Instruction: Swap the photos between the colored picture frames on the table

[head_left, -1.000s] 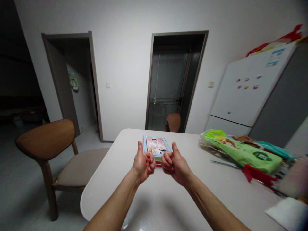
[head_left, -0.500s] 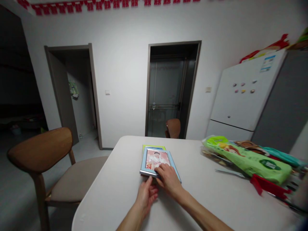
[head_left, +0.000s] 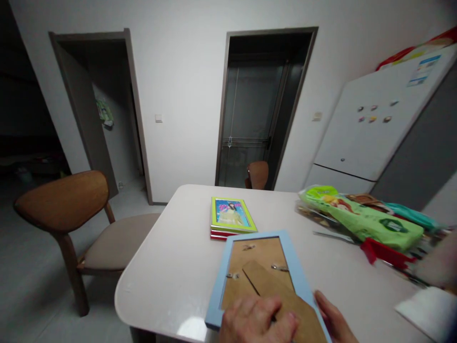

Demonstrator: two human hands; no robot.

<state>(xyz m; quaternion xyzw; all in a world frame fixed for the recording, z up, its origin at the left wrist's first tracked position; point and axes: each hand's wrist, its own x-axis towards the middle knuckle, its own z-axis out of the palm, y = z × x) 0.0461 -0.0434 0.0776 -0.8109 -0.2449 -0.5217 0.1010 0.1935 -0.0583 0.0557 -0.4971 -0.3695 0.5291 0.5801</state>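
Note:
A blue picture frame (head_left: 218,286) lies face down on the white table (head_left: 171,267) close to me, showing its brown backing board and fold-out stand (head_left: 264,281). My left hand (head_left: 257,321) rests on the backing with its fingers curled over the lower part of the stand. My right hand (head_left: 332,321) holds the frame's right edge, and only part of it shows. Further out sits a small stack of frames: a green frame (head_left: 232,214) with a photo facing up, and a red frame (head_left: 220,235) under it.
Green and teal snack packets (head_left: 360,219) and a red item (head_left: 382,255) are piled on the table's right side. A white cloth (head_left: 424,309) lies at the near right. A wooden chair (head_left: 71,209) stands left of the table. A white fridge (head_left: 374,128) and two dark doorways are behind.
The blue frame has been lifted off the stack, turned face down and brought near me. The green frame is now uncovered on top. Both hands have pulled back toward me.

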